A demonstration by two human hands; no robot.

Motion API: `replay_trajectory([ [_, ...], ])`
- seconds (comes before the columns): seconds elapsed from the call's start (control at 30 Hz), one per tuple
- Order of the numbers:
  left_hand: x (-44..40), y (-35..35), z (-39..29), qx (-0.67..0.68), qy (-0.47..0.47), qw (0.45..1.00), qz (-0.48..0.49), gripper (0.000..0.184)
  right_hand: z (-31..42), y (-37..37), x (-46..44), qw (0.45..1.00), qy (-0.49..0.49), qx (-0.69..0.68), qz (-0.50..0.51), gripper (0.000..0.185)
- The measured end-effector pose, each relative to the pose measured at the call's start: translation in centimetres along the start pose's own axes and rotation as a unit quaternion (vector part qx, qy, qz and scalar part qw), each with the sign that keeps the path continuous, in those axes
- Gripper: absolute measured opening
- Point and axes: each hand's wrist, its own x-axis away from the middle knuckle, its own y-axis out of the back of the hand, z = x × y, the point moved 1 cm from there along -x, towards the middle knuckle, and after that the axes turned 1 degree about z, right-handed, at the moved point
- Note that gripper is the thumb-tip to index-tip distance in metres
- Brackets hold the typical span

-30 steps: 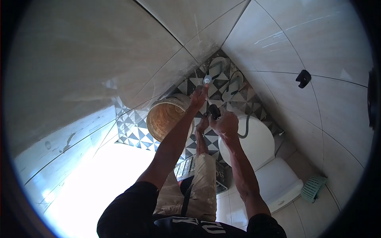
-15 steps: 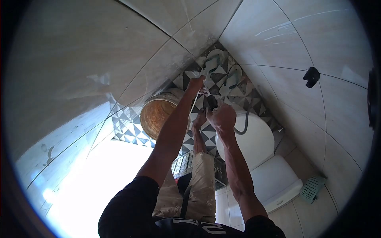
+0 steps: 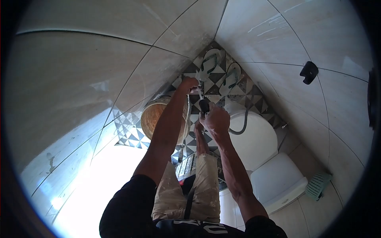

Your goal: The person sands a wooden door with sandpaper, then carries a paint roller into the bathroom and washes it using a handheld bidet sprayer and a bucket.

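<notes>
In my right hand (image 3: 216, 119) is a black spray nozzle (image 3: 204, 105), pointing toward the wall corner. A pale jet of water comes from its tip. My left hand (image 3: 191, 85) is in front of it, beside the jet, with its fingers closed. A thin white strip (image 3: 187, 112) hangs below that hand, and what the fingers hold is too small to make out. A grey hose (image 3: 247, 120) curves over the toilet to the right of my right hand. Left of my hands stands a round bucket (image 3: 153, 120) with a brownish inside, partly covered by my left forearm.
A white toilet (image 3: 256, 139) stands on the right. Two flip-flops (image 3: 211, 59) lie in the corner on the patterned tile floor (image 3: 216, 78). A green plastic basket (image 3: 318, 186) is at lower right, and a black holder (image 3: 309, 73) is fixed to the right wall.
My left hand has moved slightly left and down. The nozzle and my right hand have shifted left, and the camera view has turned a little.
</notes>
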Motion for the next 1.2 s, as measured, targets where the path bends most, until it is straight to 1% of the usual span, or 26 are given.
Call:
replay_trajectory([
  [0.03,0.0,0.2,-0.1,-0.005,0.001,1.000,0.001,0.028,-0.1,-0.1,0.0,1.000,0.006,-0.008,-0.002,0.026],
  [0.1,0.7,0.4,-0.5,-0.103,0.030,0.991,-0.082,0.033,-0.2,-0.2,0.1,1.000,0.005,-0.017,-0.003,0.026],
  [0.13,0.1,0.4,0.0,-0.108,0.030,0.991,-0.080,0.033,-0.1,-0.2,-0.1,1.000,0.015,-0.017,-0.005,0.026],
  [0.17,-0.1,0.4,0.5,-0.162,-0.031,0.972,-0.166,0.036,0.0,-0.3,-0.1,1.000,0.025,-0.017,-0.006,0.027],
  [0.2,0.2,0.4,0.5,-0.214,-0.091,0.940,-0.249,0.039,0.3,0.0,0.0,1.000,0.022,-0.019,-0.007,0.027],
  [0.23,0.2,0.5,0.5,-0.217,-0.092,0.940,-0.247,0.039,0.7,0.7,0.2,0.999,0.021,-0.045,-0.003,0.027],
  [0.27,1.6,0.6,-0.5,-0.189,-0.064,0.946,-0.256,0.041,0.9,0.9,0.3,0.997,0.020,-0.070,0.002,0.028],
  [0.3,2.4,0.7,-1.1,-0.160,-0.036,0.951,-0.264,0.044,0.9,0.6,0.4,0.997,0.017,-0.073,0.001,0.028],
  [0.33,3.1,0.9,-2.0,-0.164,-0.036,0.950,-0.262,0.044,0.9,0.0,0.5,0.998,0.023,-0.066,0.002,0.028],
  [0.4,3.2,1.0,-2.6,-0.095,0.029,0.987,-0.123,0.040,0.9,-0.5,0.7,0.998,0.024,-0.061,0.004,0.028],
  [0.43,3.5,1.2,-2.9,-0.098,0.030,0.987,-0.123,0.040,1.0,-0.6,0.7,0.998,0.024,-0.052,0.010,0.029],
  [0.5,3.6,1.5,-3.0,0.020,0.063,0.998,-0.006,0.034,1.3,-0.4,0.6,0.999,0.022,-0.045,0.015,0.029],
  [0.53,3.6,1.6,-3.2,0.018,0.063,0.998,-0.006,0.034,1.5,-0.1,0.6,0.999,0.017,-0.040,0.018,0.029],
  [0.6,3.1,1.9,-2.9,0.071,0.088,0.992,0.062,0.033,1.6,-0.1,0.7,0.999,0.009,-0.037,0.021,0.029],
  [0.67,2.5,2.0,-2.8,0.068,0.107,0.990,0.054,0.035,1.5,-0.1,0.8,0.999,0.017,-0.039,0.000,0.030],
  [0.73,2.0,1.6,-2.5,0.066,0.126,0.989,0.047,0.036,1.3,-0.1,0.7,0.999,0.013,-0.039,0.007,0.031],
  [0.8,2.6,0.7,-2.8,0.029,0.149,0.987,-0.052,0.035,1.3,0.2,0.4,0.999,0.010,-0.039,0.016,0.031],
  [0.83,2.7,0.8,-2.9,0.029,0.150,0.987,-0.053,0.035,1.4,0.6,0.3,0.999,-0.001,-0.040,0.023,0.032],
  [0.9,2.9,1.1,-2.9,0.043,0.146,0.988,-0.012,0.036,1.5,1.0,-0.2,0.999,-0.011,-0.041,0.030,0.033],
  [0.93,2.9,0.9,-2.9,0.043,0.147,0.988,-0.012,0.036,1.4,1.1,-0.4,0.999,-0.005,-0.042,0.033,0.033],
  [1.0,3.7,0.1,-3.5,0.138,0.198,0.970,0.017,0.037,1.2,0.5,-0.3,0.998,-0.003,-0.045,0.036,0.033],
  [1.03,3.8,0.2,-3.6,0.136,0.199,0.970,0.016,0.037,0.9,-0.7,-0.2,0.998,0.000,-0.057,0.027,0.033],
  [1.1,3.5,0.4,-3.7,0.181,0.164,0.960,0.134,0.037,0.8,-1.5,-0.2,0.997,0.002,-0.070,0.014,0.032],
  [1.13,3.3,0.3,-3.4,0.179,0.165,0.961,0.134,0.037,0.8,-1.7,0.0,0.998,0.006,-0.068,-0.003,0.031],
  [1.2,2.7,0.2,-2.2,0.234,0.112,0.957,0.133,0.030,1.0,-2.3,0.3,0.998,0.006,-0.066,-0.019,0.029],
])
